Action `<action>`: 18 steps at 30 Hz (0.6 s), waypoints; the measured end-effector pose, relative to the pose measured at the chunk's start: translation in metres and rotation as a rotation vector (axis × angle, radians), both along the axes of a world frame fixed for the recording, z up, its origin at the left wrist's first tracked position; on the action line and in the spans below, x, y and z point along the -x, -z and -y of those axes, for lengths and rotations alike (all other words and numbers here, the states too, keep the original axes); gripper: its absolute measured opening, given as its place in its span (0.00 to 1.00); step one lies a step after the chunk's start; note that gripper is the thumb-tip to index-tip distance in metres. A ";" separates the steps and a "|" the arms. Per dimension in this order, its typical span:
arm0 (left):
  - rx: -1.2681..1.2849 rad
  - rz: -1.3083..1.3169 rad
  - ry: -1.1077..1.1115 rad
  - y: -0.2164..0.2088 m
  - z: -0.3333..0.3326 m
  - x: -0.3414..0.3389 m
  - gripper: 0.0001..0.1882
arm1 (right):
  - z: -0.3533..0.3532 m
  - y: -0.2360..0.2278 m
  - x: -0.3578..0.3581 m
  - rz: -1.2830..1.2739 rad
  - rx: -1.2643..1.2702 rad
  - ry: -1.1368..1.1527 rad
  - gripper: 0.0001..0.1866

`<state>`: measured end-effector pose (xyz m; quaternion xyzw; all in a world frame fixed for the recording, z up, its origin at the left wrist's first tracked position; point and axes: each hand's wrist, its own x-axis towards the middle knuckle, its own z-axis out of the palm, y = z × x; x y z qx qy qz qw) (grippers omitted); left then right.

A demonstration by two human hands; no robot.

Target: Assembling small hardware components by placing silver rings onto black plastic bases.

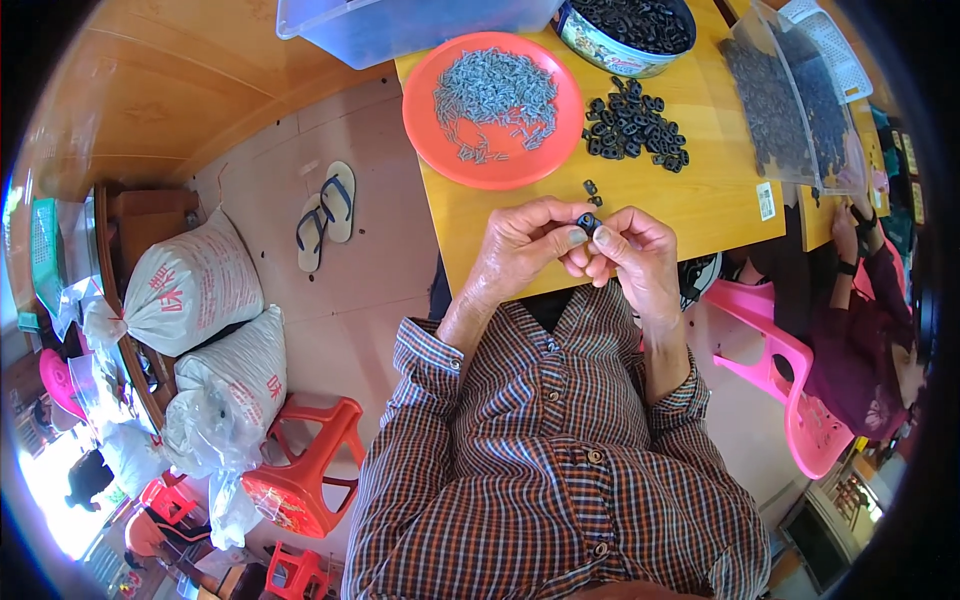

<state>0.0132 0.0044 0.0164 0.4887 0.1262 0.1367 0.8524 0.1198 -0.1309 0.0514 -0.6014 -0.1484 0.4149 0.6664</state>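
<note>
Near the table's front edge, my left hand (525, 248) and my right hand (642, 256) meet, thumbs and fingertips closed round one small black plastic part (588, 221) with a round hole. My fingers cover most of it. A couple of similar black parts (592, 190) lie just beyond my fingertips. Farther back on the table is a loose pile of black plastic pieces (636, 128) with holes. To its left sits a round red plate (430, 148) with many small grey metal screws (495, 92) spread on it.
Behind the pile stands a round tin (625, 62) full of black parts. A blue-tinted clear bin (380, 30) is at the back left, a clear divided box (812, 150) at the right. Another person's hand (846, 235) works there. Stools and white sacks (195, 280) stand around.
</note>
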 end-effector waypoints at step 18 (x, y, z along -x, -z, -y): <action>-0.027 -0.019 -0.001 -0.005 -0.002 0.002 0.11 | -0.003 0.000 -0.001 -0.028 0.031 -0.043 0.09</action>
